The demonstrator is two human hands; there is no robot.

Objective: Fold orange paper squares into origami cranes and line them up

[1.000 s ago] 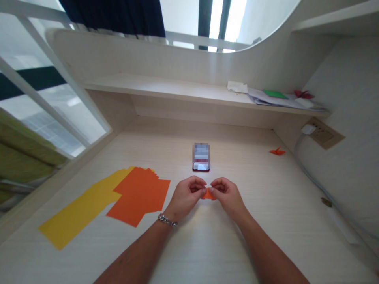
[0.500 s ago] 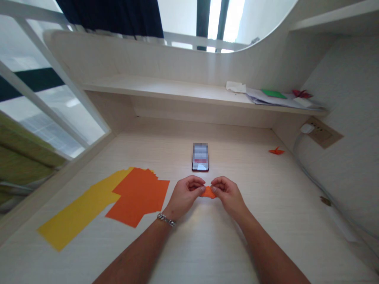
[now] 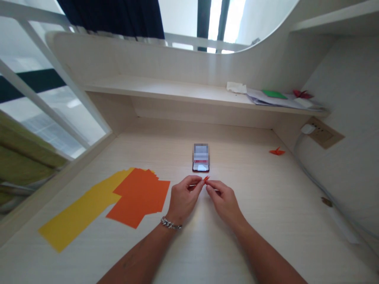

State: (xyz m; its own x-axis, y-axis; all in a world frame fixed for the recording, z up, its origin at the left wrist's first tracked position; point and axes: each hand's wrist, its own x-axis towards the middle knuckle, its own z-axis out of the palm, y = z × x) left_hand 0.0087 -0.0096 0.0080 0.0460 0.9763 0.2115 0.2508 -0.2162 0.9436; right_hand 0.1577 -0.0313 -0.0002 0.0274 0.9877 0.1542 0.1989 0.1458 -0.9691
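A small folded piece of orange paper (image 3: pixel 206 179) is pinched between my two hands, just in front of the phone. My left hand (image 3: pixel 185 197) holds it between thumb and fingertips, and a chain bracelet (image 3: pixel 171 224) circles that wrist. From the other side, my right hand (image 3: pixel 224 199) closes thumb and fingers at the paper's right edge. Most of the folded paper is hidden by my fingertips, so its exact shape cannot be made out. The phone (image 3: pixel 201 158) lies face up on the desk, its screen lit and blurred.
Left of my hands lie fanned orange sheets (image 3: pixel 140 201) and yellow sheets (image 3: pixel 74 215). An orange folded paper figure (image 3: pixel 277 151) rests at the right, near a cable (image 3: pixel 310 173) running from the wall socket (image 3: pixel 325 133). The shelf (image 3: pixel 177 91) behind holds papers and green paper (image 3: pixel 274 94).
The folded orange paper has turned from lying flat and wide between my hands to a narrow, upright view. Both hands have tilted, and the fingertips have moved slightly away from me.
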